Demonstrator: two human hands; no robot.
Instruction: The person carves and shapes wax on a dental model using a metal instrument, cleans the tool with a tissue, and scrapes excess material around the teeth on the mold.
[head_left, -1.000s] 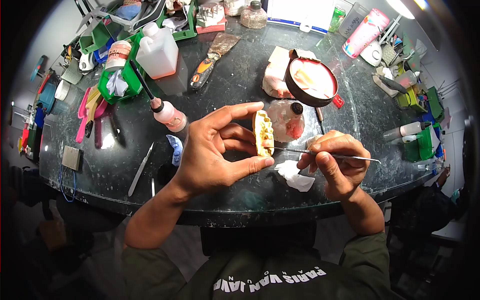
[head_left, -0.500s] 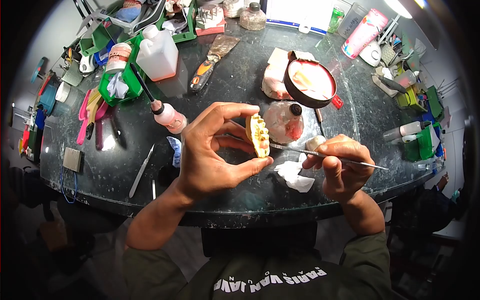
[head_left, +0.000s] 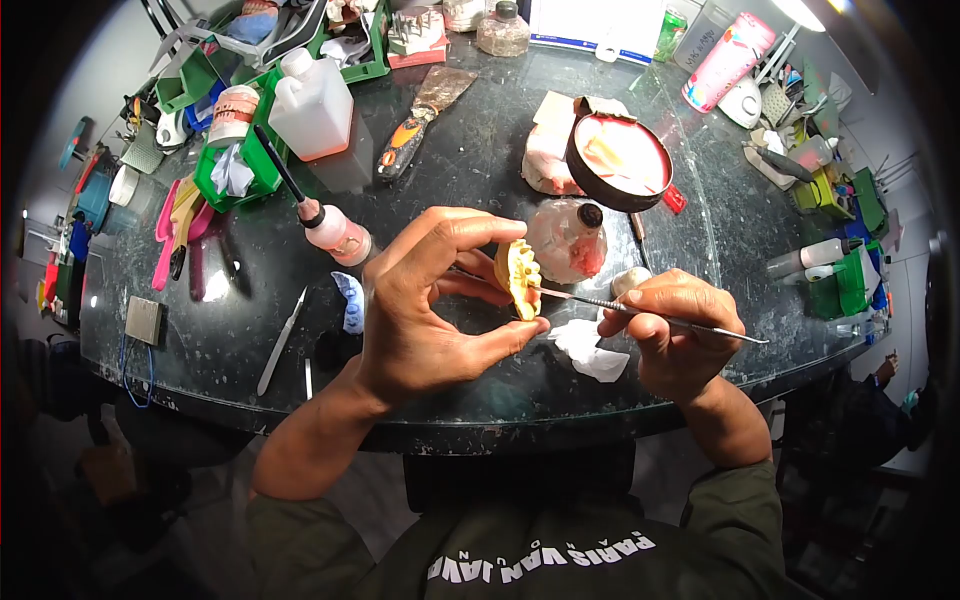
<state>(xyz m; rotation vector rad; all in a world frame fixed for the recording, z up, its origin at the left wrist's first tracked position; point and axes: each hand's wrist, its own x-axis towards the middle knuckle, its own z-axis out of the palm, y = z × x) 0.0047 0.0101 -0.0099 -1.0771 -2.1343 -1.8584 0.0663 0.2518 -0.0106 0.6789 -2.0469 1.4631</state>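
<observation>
A yellow dental cast point(head_left: 518, 280) is held upright between the thumb and fingers of my left hand point(head_left: 425, 300), its toothed side facing right. My right hand point(head_left: 680, 330) pinches a thin metal dental tool point(head_left: 640, 314), whose left tip meets the toothed side of the cast. Behind the cast stands a glass jar point(head_left: 568, 240) with a black cap and pinkish contents. Crumpled white tissue point(head_left: 590, 352) lies below the tool. A round whitish object point(head_left: 630, 282) sits just behind my right fingers.
Around them on the dark table point(head_left: 450, 400) are a round pink-filled container point(head_left: 620, 160), a dropper bottle point(head_left: 336, 235), a scraper point(head_left: 425, 120), a knife point(head_left: 282, 342), a blue piece point(head_left: 350, 302), a white jug point(head_left: 312, 110) and a green bin point(head_left: 240, 165).
The cast has turned slightly in my left hand. My right hand has shifted a little left, and the tool slopes more steeply with its tip against the cast.
</observation>
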